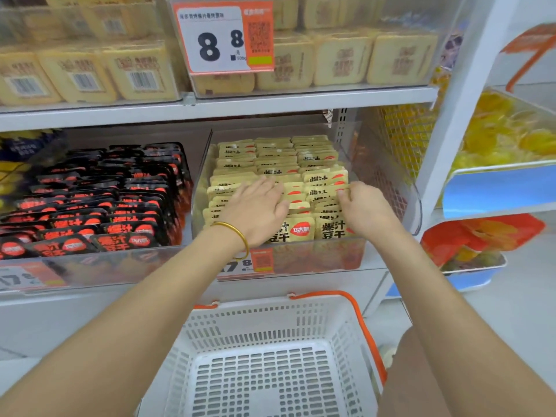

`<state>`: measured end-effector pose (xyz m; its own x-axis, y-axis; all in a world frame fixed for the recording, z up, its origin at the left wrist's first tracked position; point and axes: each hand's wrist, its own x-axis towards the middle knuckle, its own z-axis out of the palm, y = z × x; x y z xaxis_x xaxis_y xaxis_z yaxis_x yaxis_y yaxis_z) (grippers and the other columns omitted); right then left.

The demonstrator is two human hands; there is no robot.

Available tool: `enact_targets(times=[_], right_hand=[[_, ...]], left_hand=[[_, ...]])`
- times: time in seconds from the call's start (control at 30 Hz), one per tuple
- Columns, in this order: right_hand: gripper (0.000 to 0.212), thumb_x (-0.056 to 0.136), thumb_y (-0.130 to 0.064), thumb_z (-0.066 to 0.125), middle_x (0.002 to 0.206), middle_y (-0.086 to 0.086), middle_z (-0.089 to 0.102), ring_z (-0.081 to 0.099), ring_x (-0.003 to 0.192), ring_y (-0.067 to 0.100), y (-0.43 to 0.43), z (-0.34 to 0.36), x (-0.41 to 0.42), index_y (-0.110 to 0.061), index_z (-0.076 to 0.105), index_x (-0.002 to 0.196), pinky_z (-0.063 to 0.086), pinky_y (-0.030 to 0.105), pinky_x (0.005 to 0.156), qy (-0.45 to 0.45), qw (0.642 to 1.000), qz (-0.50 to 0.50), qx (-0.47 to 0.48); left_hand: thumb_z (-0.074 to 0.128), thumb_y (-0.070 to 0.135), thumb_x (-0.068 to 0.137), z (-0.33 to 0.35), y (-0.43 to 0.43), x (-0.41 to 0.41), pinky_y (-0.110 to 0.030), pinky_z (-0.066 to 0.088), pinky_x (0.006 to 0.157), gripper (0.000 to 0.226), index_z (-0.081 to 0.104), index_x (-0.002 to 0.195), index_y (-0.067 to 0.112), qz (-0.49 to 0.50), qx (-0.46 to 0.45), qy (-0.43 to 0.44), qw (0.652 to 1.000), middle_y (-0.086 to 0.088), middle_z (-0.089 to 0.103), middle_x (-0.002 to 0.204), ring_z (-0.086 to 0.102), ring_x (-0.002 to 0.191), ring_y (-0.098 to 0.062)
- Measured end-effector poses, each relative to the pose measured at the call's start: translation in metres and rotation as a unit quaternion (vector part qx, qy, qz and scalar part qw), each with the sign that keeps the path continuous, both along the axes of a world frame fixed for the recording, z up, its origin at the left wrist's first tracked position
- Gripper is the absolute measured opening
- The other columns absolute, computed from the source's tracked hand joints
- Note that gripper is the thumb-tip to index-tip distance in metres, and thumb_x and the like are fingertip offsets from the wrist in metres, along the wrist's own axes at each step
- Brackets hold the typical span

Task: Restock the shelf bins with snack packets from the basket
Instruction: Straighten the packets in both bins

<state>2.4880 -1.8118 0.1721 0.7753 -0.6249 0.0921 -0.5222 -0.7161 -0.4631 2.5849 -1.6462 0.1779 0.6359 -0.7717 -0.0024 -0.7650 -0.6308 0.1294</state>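
Note:
A clear shelf bin (388,188) on the middle shelf is packed with rows of yellow snack packets (279,155). My left hand (255,209), with a gold bangle on the wrist, lies flat with straight fingers on the packets in the bin's front left rows. My right hand (361,206) has its fingers curled over the top edges of the packets in the right row. Below the shelf stands a white plastic basket (340,335) with orange handles; no packets show inside it.
A neighbouring clear bin (120,266) to the left holds rows of black snack packets (99,200). The upper shelf carries pale yellow packs (343,61) behind a price tag (222,37). Blue trays (499,188) with yellow goods stand at the right.

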Motion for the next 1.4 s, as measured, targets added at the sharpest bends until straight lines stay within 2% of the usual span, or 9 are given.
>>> enact_targets(times=[0.3, 0.43, 0.57, 0.7, 0.87, 1.0, 1.13, 1.24, 1.4], right_hand=[[0.026, 0.101, -0.021, 0.033, 0.109, 0.024, 0.060, 0.056, 0.098, 0.041, 0.004, -0.002, -0.007, -0.001, 0.041, 0.116, 0.031, 0.036, 0.067, -0.027, 0.998, 0.039, -0.042], [0.032, 0.101, -0.024, 0.036, 0.119, 0.024, 0.056, 0.053, 0.108, 0.039, -0.008, 0.007, -0.008, 0.001, 0.041, 0.121, 0.035, 0.036, 0.073, -0.029, 0.998, 0.037, 0.045], [0.026, 0.101, -0.022, 0.038, 0.105, 0.016, 0.052, 0.052, 0.101, 0.030, -0.022, 0.013, 0.003, 0.000, 0.050, 0.108, 0.032, 0.028, 0.073, -0.025, 0.988, -0.018, 0.149], [0.015, 0.096, -0.011, 0.038, 0.094, 0.012, 0.048, 0.045, 0.086, 0.025, -0.020, 0.001, 0.007, -0.006, 0.043, 0.083, 0.031, 0.028, 0.069, -0.019, 0.990, -0.018, 0.138], [0.021, 0.095, -0.010, 0.036, 0.101, 0.014, 0.053, 0.050, 0.092, 0.029, -0.013, -0.001, 0.007, 0.001, 0.052, 0.104, 0.036, 0.030, 0.070, -0.034, 0.992, 0.002, 0.119], [0.029, 0.096, -0.021, 0.039, 0.098, 0.012, 0.057, 0.054, 0.093, 0.028, -0.028, 0.010, 0.012, -0.001, 0.058, 0.102, 0.034, 0.027, 0.070, -0.007, 0.994, 0.002, 0.114], [0.043, 0.102, -0.031, 0.036, 0.126, 0.016, 0.052, 0.049, 0.118, 0.031, -0.031, 0.026, 0.033, 0.002, 0.043, 0.128, 0.038, 0.032, 0.086, -0.040, 0.990, -0.023, 0.131], [0.040, 0.103, -0.025, 0.035, 0.131, 0.020, 0.051, 0.050, 0.119, 0.033, -0.025, 0.023, 0.050, 0.005, 0.044, 0.128, 0.041, 0.033, 0.088, -0.013, 0.990, -0.013, 0.143], [0.034, 0.101, -0.021, 0.038, 0.127, 0.018, 0.054, 0.052, 0.116, 0.032, -0.030, 0.013, 0.053, 0.000, 0.046, 0.127, 0.041, 0.034, 0.088, -0.023, 0.991, -0.025, 0.129]], left_hand=[[0.026, 0.031, 0.101, -0.007, -0.003, -0.009, -0.033, 0.021, 0.114, 0.046, 0.043, 0.139, 0.013, 0.000, -0.049, -0.071, 0.996, -0.004, 0.047, 0.141, 0.036, 0.132, -0.020], [0.027, 0.033, 0.099, -0.006, -0.004, -0.010, -0.032, 0.031, 0.104, 0.046, 0.051, 0.133, 0.014, 0.020, -0.053, -0.090, 0.994, -0.004, 0.057, 0.127, 0.045, 0.121, -0.022], [0.024, 0.038, 0.100, 0.003, -0.014, -0.006, -0.034, 0.016, 0.117, 0.051, 0.034, 0.145, 0.016, -0.028, -0.032, -0.048, 0.998, -0.003, 0.028, 0.154, 0.020, 0.143, -0.018], [0.020, 0.038, 0.101, 0.005, -0.035, -0.011, -0.033, 0.005, 0.119, 0.054, 0.014, 0.151, 0.017, -0.076, 0.006, -0.002, 0.997, 0.000, 0.006, 0.159, 0.003, 0.146, -0.012], [0.020, 0.036, 0.101, 0.000, -0.037, -0.009, -0.030, 0.004, 0.119, 0.054, 0.013, 0.151, 0.016, -0.080, 0.009, 0.001, 0.997, -0.001, 0.004, 0.159, 0.002, 0.146, -0.010], [0.019, 0.034, 0.103, 0.007, -0.038, -0.003, -0.025, 0.004, 0.116, 0.051, 0.021, 0.150, 0.016, -0.082, -0.041, 0.047, 0.995, -0.001, 0.010, 0.159, 0.007, 0.145, -0.011], [0.021, 0.038, 0.101, 0.013, -0.038, 0.030, -0.038, 0.013, 0.118, 0.054, 0.021, 0.149, 0.014, -0.012, -0.014, -0.019, 1.000, -0.007, 0.014, 0.158, 0.012, 0.145, -0.020], [0.022, 0.039, 0.100, 0.006, -0.036, 0.037, -0.040, 0.012, 0.118, 0.054, 0.026, 0.146, 0.011, -0.005, 0.055, -0.038, 0.998, -0.010, 0.014, 0.158, 0.012, 0.145, -0.021], [0.025, 0.038, 0.099, 0.003, -0.035, 0.037, -0.037, 0.016, 0.117, 0.053, 0.035, 0.143, 0.010, 0.011, 0.006, -0.058, 0.998, -0.009, 0.022, 0.156, 0.020, 0.143, -0.022]])
